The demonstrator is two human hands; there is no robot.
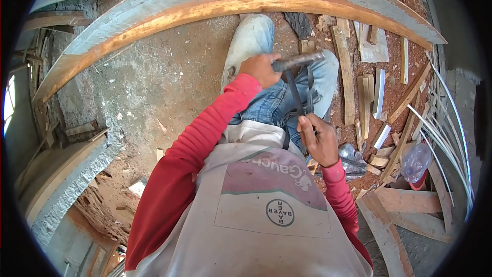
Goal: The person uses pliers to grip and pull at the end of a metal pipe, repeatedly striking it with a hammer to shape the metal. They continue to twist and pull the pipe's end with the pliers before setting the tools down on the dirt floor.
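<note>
A hammer (294, 92) with a dark handle and a worn metal head is held above my lap. My right hand (320, 138) is closed round the lower end of its handle. My left hand (261, 70) has curled fingers that meet the left end of the hammer head; whatever they pinch is hidden. Beneath the hammer are my bent legs in faded blue jeans (251, 36). A dark strap-like strip (310, 84) shows just right of the handle. My pale printed apron-like top (256, 200) covers my front.
A long curved board (246, 4) arches across the ground beyond my knees. Wood offcuts (343, 72) and white-edged strips lie on reddish soil at right. Nearby are a clear plastic bottle (415, 162), white tubing (451, 149) and a wooden frame (410, 200). A concrete-crusted board edge (72, 174) stands at left.
</note>
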